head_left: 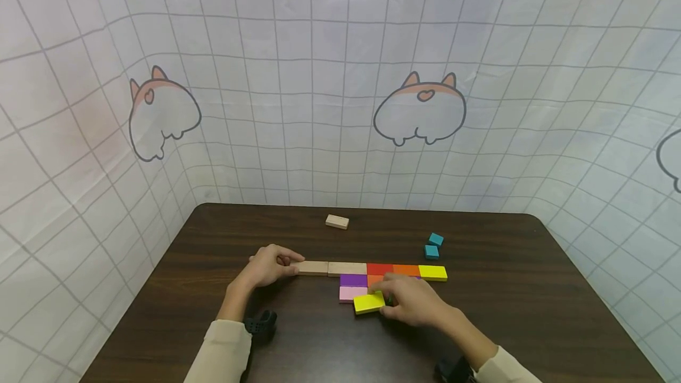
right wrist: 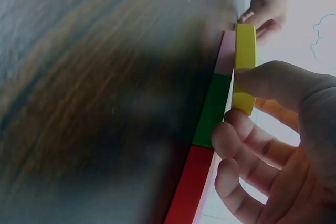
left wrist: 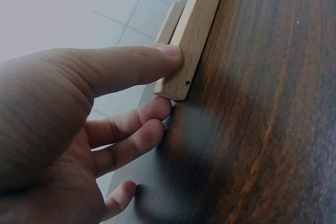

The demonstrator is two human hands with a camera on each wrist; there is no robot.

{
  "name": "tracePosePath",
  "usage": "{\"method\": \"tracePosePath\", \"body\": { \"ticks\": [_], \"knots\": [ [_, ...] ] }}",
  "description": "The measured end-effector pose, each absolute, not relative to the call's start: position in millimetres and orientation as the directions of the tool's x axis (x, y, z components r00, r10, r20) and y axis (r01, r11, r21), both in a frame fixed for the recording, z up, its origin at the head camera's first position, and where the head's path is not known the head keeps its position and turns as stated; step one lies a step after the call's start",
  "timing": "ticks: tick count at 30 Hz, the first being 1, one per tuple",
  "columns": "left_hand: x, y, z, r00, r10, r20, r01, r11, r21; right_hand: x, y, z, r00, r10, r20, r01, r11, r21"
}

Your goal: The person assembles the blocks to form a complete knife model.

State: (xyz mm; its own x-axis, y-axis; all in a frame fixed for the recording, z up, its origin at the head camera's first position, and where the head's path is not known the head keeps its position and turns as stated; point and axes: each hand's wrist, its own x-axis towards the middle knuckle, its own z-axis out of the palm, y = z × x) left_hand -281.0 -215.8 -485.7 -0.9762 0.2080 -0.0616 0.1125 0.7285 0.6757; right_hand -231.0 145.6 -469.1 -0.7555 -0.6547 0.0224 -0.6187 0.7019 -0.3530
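Observation:
My right hand [head_left: 412,300] pinches a yellow block [head_left: 369,303] between thumb and fingers. In the right wrist view the block is raised over the pink block [right wrist: 226,53] and the green block [right wrist: 213,108]. At the left end of the back row, my left hand [head_left: 270,266] pinches a plain wooden block [head_left: 314,268], thumb [left wrist: 163,59] on its near side. That row continues with a second wooden block [head_left: 347,269], then red [head_left: 379,268], orange [head_left: 406,270] and yellow ones. Nearer me lie a purple block [head_left: 353,281] and others partly hidden by my right hand.
Two small teal blocks [head_left: 432,252] lie beyond the row's right part. A loose wooden block [head_left: 337,221] rests near the back edge of the dark table [head_left: 213,235]. A white gridded cloth [head_left: 308,75] hangs behind and at both sides.

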Motion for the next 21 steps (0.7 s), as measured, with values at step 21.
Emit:
{"method": "tracePosePath", "body": {
  "ticks": [21],
  "knots": [
    [-281.7,-216.3,-487.4,-0.976,0.207,-0.066,0.108,0.729,0.676,-226.4,140.5,-471.9,-0.738,-0.675,-0.021,-0.595,0.664,-0.453]
  ]
}}
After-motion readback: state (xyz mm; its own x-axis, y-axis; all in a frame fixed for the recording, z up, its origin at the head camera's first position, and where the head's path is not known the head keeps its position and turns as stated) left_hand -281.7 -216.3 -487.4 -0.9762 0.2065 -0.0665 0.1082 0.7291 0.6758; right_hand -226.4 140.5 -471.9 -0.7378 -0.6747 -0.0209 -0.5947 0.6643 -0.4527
